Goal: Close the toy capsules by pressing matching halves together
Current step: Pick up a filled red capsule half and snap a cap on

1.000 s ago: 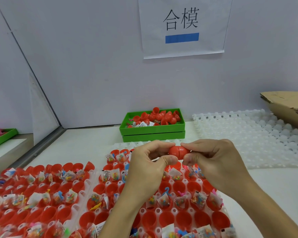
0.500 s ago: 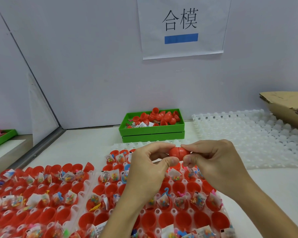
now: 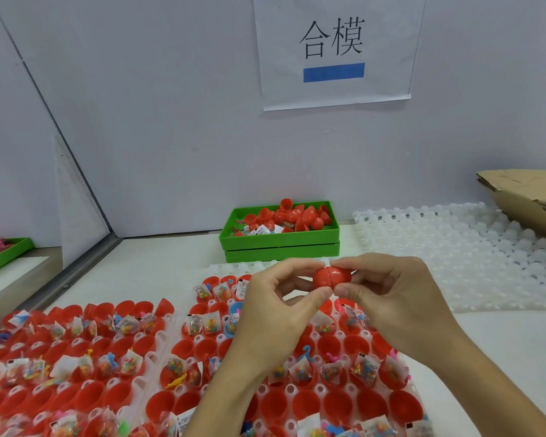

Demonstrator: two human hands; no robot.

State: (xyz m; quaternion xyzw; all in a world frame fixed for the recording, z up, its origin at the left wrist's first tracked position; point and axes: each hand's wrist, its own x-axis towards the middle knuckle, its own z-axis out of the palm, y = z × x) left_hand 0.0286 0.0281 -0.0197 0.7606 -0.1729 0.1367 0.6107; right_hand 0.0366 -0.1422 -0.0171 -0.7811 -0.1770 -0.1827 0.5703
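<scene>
Capsule (image 3: 331, 276) at frame centre, held between left hand (image 3: 275, 313) and right hand (image 3: 397, 304), above trays of capsule halves (image 3: 76, 351) filling lower frame. Bin (image 3: 281, 238) behind, centre. Perforated trays (image 3: 473, 257) right; cardboard (image 3: 527, 193) far right; wall sign (image 3: 333, 48) top.

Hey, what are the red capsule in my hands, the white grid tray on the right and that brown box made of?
Red capsule: looks like smooth glossy plastic, with bright highlights and a moulded seam. White grid tray: seemingly translucent moulded plastic, milky with repeated bumps and holes. Brown box: apparently matte cardboard, torn and ragged at its edge.
</scene>
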